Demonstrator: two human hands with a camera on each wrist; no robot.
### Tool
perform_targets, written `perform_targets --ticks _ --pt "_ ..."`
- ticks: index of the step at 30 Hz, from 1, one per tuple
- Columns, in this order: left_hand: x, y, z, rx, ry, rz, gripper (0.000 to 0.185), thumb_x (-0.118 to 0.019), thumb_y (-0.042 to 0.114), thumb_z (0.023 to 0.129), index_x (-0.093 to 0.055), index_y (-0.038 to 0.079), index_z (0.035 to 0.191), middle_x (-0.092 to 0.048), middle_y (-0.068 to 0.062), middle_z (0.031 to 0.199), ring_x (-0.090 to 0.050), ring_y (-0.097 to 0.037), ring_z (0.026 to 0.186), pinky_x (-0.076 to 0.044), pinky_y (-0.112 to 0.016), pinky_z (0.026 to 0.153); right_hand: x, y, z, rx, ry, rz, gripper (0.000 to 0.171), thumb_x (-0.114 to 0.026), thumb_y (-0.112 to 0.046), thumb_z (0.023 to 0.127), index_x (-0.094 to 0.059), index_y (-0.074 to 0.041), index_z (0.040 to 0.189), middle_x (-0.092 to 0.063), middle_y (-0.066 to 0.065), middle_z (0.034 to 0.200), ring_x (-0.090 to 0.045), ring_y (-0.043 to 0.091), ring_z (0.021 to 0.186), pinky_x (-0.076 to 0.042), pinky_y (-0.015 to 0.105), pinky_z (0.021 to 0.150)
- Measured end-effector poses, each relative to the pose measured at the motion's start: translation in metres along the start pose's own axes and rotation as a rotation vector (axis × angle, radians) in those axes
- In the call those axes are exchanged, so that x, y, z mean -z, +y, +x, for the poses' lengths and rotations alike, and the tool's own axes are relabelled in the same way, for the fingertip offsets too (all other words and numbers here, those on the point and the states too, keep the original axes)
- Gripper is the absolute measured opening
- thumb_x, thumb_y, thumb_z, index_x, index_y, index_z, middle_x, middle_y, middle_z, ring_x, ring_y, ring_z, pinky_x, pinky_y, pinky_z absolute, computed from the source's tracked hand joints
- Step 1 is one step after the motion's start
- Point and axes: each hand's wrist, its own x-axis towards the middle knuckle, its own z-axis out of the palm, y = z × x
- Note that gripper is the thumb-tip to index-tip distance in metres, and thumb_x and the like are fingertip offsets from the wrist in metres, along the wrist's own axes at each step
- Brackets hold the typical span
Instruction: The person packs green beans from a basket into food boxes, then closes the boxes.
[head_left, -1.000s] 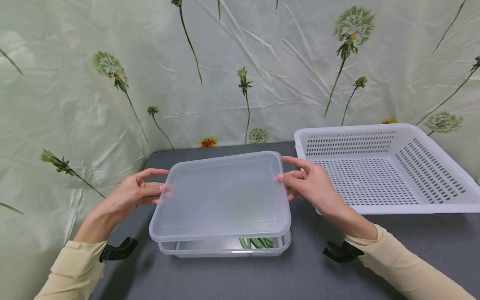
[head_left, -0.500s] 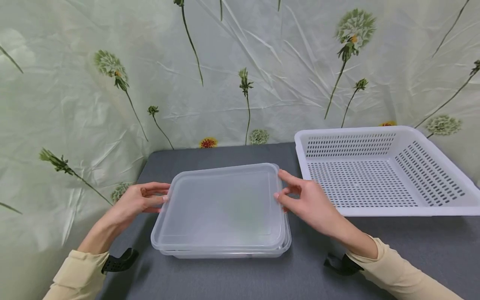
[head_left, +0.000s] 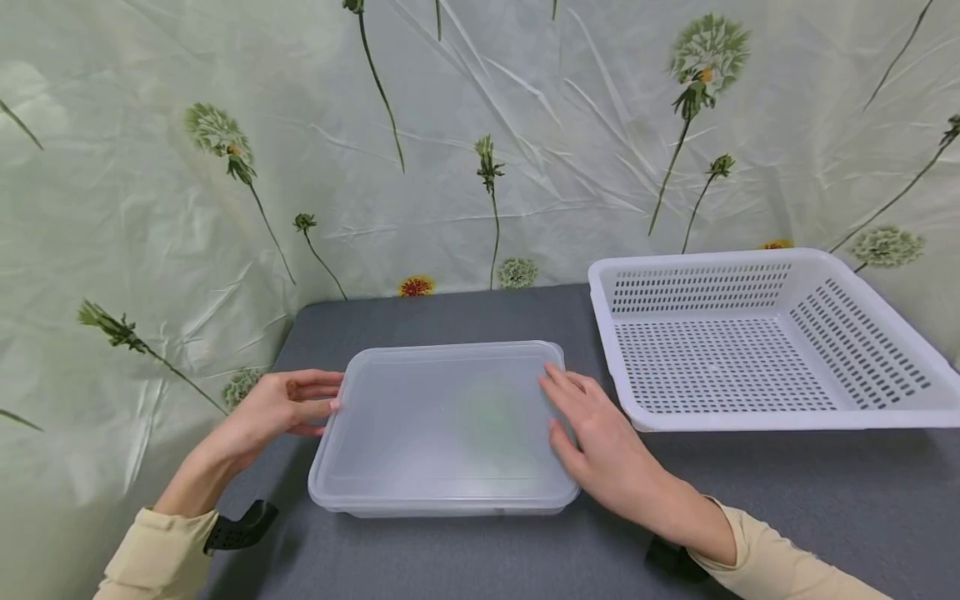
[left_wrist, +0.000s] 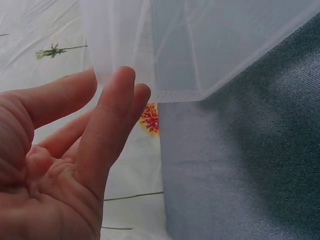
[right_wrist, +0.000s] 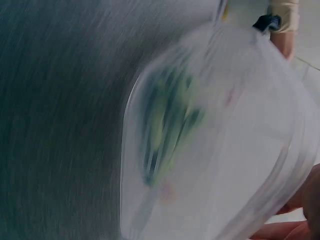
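A clear plastic food container (right_wrist: 240, 115) stands on the grey table, its frosted lid (head_left: 442, 425) lying over the whole top. Blurred long green vegetables (right_wrist: 167, 125) show through the wall in the right wrist view; from above they are only a faint green patch. My left hand (head_left: 281, 408) touches the lid's left edge with its thumb and fairly straight fingertips, also at the container's corner in the left wrist view. My right hand (head_left: 596, 442) lies on the lid's right edge, fingers extended over the top. Part of that hand shows at the right wrist view's edge.
A white perforated plastic basket (head_left: 750, 367) stands to the right, behind my right hand; no contents show in it. A flower-printed sheet (head_left: 420, 167) hangs behind and to the left of the grey table (head_left: 420, 554).
The lid has come down from a tilted position onto the container, covering the green vegetables. My right hand went from pinching the lid's edge to lying on top. My left hand lowered with the lid.
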Motion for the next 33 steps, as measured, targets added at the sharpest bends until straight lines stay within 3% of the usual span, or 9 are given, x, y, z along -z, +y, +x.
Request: perform_targets --ticks 13,26,31,33 --pt "-0.005 0.001 -0.004 -0.002 0.001 0.022 0.06 -0.071 0.021 0.093 -0.047 -0.006 0.141 -0.053 -0.026 0.136 -0.066 -0.023 0.105 -0.059 -0.039 0.08 -0.003 0.003 -0.007 0.0 -0.037 0.054 0.047 -0.052 -0.002 0.099 -0.045 0.0 0.145 -0.031 0.009 0.157 -0.026 0.024 0.145 -0.033 0.049 0.111" --pt "-0.02 -0.007 -0.004 -0.061 0.099 0.013 0.053 -0.068 0.022 0.095 -0.05 -0.002 0.139 -0.057 -0.023 0.132 -0.067 -0.014 0.101 -0.058 -0.034 0.079 0.004 0.008 -0.009 0.005 -0.053 0.073 0.045 -0.053 -0.004 0.101 -0.046 -0.002 0.145 -0.034 0.011 0.156 -0.024 0.024 0.146 -0.027 0.034 0.115" --pt "-0.027 -0.006 -0.003 -0.096 0.155 0.1 0.052 -0.065 0.022 0.098 -0.047 0.003 0.143 -0.055 -0.023 0.136 -0.065 -0.026 0.108 -0.058 -0.037 0.077 0.003 0.009 -0.003 0.002 -0.039 0.092 0.045 -0.053 -0.001 0.099 -0.048 -0.003 0.144 -0.036 0.012 0.155 -0.025 0.025 0.146 -0.032 0.041 0.113" --pt "-0.032 -0.004 -0.003 -0.119 0.174 0.228 0.053 -0.06 0.02 0.101 -0.04 0.002 0.147 -0.044 -0.024 0.145 -0.057 -0.035 0.12 -0.057 -0.043 0.083 0.002 0.009 -0.002 0.003 -0.04 0.083 0.045 -0.054 0.001 0.098 -0.05 -0.003 0.143 -0.038 0.013 0.154 -0.026 0.025 0.145 -0.034 0.043 0.111"
